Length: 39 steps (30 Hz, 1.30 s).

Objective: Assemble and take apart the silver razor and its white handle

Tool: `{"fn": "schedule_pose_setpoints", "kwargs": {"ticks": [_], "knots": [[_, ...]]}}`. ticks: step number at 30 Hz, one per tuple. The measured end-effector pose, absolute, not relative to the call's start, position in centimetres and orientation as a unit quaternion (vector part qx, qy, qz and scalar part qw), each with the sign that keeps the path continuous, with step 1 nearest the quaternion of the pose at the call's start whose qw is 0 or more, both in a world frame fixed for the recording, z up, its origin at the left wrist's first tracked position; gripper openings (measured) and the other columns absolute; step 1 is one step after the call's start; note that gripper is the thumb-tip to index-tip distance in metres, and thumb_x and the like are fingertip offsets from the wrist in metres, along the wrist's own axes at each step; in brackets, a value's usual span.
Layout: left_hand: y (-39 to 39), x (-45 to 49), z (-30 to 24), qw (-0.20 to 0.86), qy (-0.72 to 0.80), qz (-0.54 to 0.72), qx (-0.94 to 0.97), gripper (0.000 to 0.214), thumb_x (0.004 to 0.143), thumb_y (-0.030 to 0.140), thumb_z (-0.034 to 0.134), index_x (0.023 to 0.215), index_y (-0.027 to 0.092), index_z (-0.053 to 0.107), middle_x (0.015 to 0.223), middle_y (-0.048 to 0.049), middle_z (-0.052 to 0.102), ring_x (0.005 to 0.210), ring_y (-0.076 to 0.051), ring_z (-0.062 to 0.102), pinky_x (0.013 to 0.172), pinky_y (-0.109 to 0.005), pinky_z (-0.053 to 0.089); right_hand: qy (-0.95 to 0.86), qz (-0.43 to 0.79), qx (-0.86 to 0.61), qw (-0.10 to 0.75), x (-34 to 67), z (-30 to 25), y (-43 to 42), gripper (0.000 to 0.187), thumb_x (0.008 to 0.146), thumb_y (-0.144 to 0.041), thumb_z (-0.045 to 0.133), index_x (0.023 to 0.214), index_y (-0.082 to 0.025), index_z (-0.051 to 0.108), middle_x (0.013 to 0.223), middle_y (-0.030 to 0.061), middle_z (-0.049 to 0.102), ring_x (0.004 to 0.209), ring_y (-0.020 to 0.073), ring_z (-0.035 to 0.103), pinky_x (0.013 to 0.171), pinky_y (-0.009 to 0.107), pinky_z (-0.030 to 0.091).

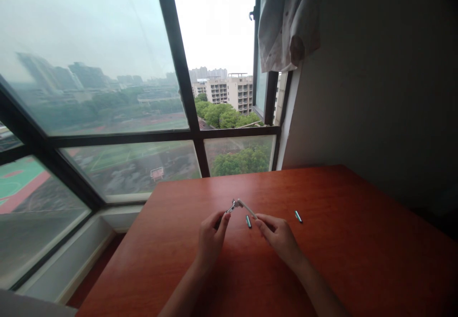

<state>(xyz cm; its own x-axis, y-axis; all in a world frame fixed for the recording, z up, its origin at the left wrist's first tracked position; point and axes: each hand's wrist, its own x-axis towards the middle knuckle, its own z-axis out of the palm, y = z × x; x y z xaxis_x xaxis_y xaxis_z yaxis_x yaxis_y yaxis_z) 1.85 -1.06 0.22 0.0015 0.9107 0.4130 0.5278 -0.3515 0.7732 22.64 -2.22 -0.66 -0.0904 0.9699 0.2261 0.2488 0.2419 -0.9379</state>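
Observation:
My left hand [212, 236] pinches a slim, shiny silver piece [232, 207] that looks like a razor handle, its forked upper end pointing up and to the right. Between the thumb and fingers of my right hand [277, 235] is a thin white stick, which looks like a toothbrush [248, 208], slanting up to the left. Its head meets or nearly meets the silver end; I cannot tell whether they touch. A small dark green bar, like a razor cartridge [248, 221], lies on the table just beyond my right fingertips. A similar second cartridge [298, 217] lies farther right.
Both hands are above a reddish-brown wooden table [171, 255]. Dark-framed windows [195, 131] stand behind and to the left of it, one pane open. A bunched pale curtain [286, 26] hangs at upper right, beside a shaded wall [368, 93].

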Motion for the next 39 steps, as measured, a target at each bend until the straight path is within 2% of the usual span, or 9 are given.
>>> {"fn": "schedule_pose_setpoints", "kwargs": {"ticks": [18, 31, 39], "knots": [[-1.16, 2.04, -0.18, 0.192, 0.526, 0.448, 0.697, 0.033, 0.091, 0.039, 0.05, 0.085, 0.014, 0.07, 0.065, -0.0009, 0.062, 0.058, -0.013, 0.053, 0.055, -0.021, 0.037, -0.638, 0.396, -0.479, 0.455, 22.42, -0.51, -2.56, 0.042, 0.089, -0.048, 0.051, 0.094, -0.012, 0.072, 0.056, 0.0005, 0.053, 0.049, 0.0118, 0.046, 0.045, 0.022, 0.032], [-0.97, 1.81, -0.16, 0.182, 0.551, 0.462, 0.671, 0.033, 0.091, 0.041, 0.05, 0.086, 0.014, 0.069, 0.07, -0.0019, 0.065, 0.063, -0.015, 0.056, 0.059, -0.022, 0.038, -0.664, 0.368, -0.473, 0.447, 22.39, -0.28, -2.51, 0.039, 0.09, -0.044, 0.048, 0.082, -0.013, 0.072, 0.055, -0.0006, 0.051, 0.05, 0.0117, 0.046, 0.046, 0.021, 0.032], [-0.94, 1.71, -0.3, 0.207, 0.539, 0.453, 0.679, 0.035, 0.091, 0.043, 0.049, 0.08, 0.014, 0.067, 0.063, 0.0006, 0.057, 0.058, -0.013, 0.049, 0.055, -0.021, 0.035, -0.651, 0.36, -0.483, 0.462, 22.46, -0.41, -2.52, 0.04, 0.089, -0.044, 0.05, 0.097, -0.012, 0.072, 0.058, 0.0008, 0.056, 0.052, 0.013, 0.05, 0.048, 0.021, 0.036]]}}
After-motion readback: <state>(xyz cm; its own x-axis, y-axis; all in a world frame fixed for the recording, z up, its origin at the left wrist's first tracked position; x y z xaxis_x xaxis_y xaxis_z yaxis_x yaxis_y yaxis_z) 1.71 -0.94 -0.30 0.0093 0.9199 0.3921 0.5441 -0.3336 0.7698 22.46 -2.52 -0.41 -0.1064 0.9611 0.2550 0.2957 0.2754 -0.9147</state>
